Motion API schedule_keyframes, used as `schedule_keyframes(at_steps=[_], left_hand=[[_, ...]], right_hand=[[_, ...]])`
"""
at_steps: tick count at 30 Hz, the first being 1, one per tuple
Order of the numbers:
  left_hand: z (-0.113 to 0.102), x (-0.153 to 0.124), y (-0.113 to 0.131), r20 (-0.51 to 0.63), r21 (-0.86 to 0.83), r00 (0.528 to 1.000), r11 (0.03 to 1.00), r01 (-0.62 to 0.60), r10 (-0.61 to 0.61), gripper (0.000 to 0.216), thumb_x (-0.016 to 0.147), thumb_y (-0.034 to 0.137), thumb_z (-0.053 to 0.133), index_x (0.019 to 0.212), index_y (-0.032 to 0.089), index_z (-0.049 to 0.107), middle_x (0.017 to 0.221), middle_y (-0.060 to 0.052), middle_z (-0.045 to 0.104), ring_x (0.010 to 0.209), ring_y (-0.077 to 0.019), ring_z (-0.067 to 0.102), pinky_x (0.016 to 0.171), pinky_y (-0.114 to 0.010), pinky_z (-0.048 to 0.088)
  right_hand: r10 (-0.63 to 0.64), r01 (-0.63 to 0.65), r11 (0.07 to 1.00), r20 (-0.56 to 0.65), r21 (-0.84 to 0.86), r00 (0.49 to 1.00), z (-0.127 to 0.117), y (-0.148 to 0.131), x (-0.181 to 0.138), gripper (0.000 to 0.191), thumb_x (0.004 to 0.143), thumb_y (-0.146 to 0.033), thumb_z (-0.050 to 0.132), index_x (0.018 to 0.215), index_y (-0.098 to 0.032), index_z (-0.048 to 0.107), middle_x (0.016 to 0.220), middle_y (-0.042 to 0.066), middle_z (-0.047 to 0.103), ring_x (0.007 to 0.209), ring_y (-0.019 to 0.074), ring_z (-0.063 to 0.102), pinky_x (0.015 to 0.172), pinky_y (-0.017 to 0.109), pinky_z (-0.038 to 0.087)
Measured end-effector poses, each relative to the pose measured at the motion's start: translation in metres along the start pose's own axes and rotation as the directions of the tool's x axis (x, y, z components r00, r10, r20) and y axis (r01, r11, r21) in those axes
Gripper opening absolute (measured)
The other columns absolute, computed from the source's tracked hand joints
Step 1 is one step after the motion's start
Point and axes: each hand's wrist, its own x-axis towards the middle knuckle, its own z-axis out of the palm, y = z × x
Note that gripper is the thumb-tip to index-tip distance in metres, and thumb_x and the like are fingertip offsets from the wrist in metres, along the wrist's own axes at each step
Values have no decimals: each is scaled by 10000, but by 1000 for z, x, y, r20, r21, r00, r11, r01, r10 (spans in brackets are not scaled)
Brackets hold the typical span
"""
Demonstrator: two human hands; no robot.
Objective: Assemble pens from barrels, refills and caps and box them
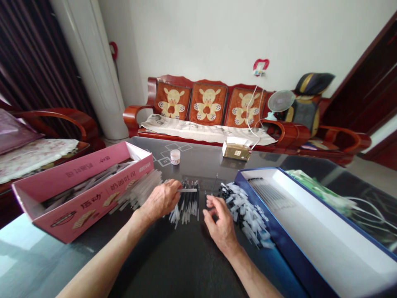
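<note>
My left hand (165, 198) is closed, pinching a translucent white plastic tube (190, 190) that points right. Below that tube lies a bundle of dark thin pen refills (190, 207) with whitish ends, side by side on the dark table. My right hand (221, 223) has curled fingers, and a thin pen refill (215, 184) sticks up from behind them; the grip itself is partly hidden. Just right of that hand is a heap of short translucent white and black pieces (248, 213). Beside my left wrist, longer translucent tubes (141, 188) lie in a pile.
A pink carton (102, 188) holding more tubes stands left. At right, a blue box (297, 231) with a white interior contains a row of thin clear rods (273, 192). A small white jar (175, 157) and a tissue box (237, 151) stand farther back, before a wooden sofa (139, 114).
</note>
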Motion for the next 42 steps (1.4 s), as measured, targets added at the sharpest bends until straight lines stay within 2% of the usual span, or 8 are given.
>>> schedule_keyframes(at_steps=[7, 12, 15, 20, 28, 33, 37, 42], left_hand=[[30, -3, 20, 9, -24, 998, 998, -54, 54, 361, 947, 243, 325, 1288, 213, 441, 890, -48, 621, 756, -149, 615, 635, -233, 459], [38, -2, 14, -34, -86, 993, 990, -112, 109, 322, 895, 112, 344, 1190, 142, 468, 934, -71, 626, 837, -160, 607, 704, -253, 478], [38, -3, 16, -61, -43, 990, 990, -132, 129, 355, 874, 100, 369, 1214, 150, 460, 930, -66, 621, 851, -167, 601, 726, -264, 480], [32, -3, 20, -46, 39, 992, 992, -116, 118, 399, 912, 161, 365, 1304, 200, 429, 858, -33, 601, 777, -160, 595, 660, -247, 462], [32, -3, 22, 7, 58, 992, 990, -126, 126, 393, 904, 142, 375, 1284, 212, 446, 887, -30, 601, 791, -165, 598, 653, -250, 454], [36, -4, 20, -9, 37, 987, 986, -160, 161, 384, 895, 121, 370, 1263, 198, 449, 912, -39, 598, 828, -174, 589, 682, -262, 467], [35, -4, 22, -42, -8, 965, 965, -261, 261, 374, 888, 120, 382, 1251, 168, 460, 928, -54, 595, 879, -185, 567, 763, -284, 474], [33, -5, 32, -92, 3, 955, 960, -281, 280, 372, 948, 232, 362, 1311, 201, 441, 844, -33, 590, 769, -155, 571, 682, -253, 472]], right_hand=[[67, -53, 992, -121, 116, 990, -9, 5, 0, 196, 905, -191, 472, 1040, -211, 613, 970, 64, 610, 869, 160, 627, 753, 296, 557], [254, -179, 936, -231, 303, 939, -23, -7, 14, 202, 914, -319, 480, 1006, -212, 624, 1087, 82, 606, 929, 182, 616, 735, 323, 572], [404, -273, 842, -207, 466, 891, -26, -11, 20, 224, 916, -370, 476, 987, -205, 609, 1036, 70, 639, 877, 164, 631, 747, 326, 567], [495, -290, 753, -218, 591, 841, -26, -4, 22, 229, 889, -409, 519, 960, -206, 597, 995, 51, 639, 844, 145, 633, 753, 316, 554], [506, -294, 740, -214, 606, 835, -27, -1, 22, 239, 883, -420, 526, 956, -203, 597, 995, 51, 635, 843, 145, 631, 747, 310, 551], [540, -314, 678, -160, 664, 827, -24, 1, 21, 226, 858, -410, 569, 952, -206, 595, 942, 38, 663, 812, 141, 649, 724, 289, 551], [647, -354, 543, -111, 762, 754, -23, 4, 23, 275, 782, -390, 665, 973, -213, 576, 875, 26, 697, 733, 128, 660, 660, 251, 546], [742, -422, 427, -42, 800, 669, -19, 1, 21, 339, 691, -379, 748, 904, -200, 555, 849, 42, 717, 716, 144, 673, 606, 236, 539]])
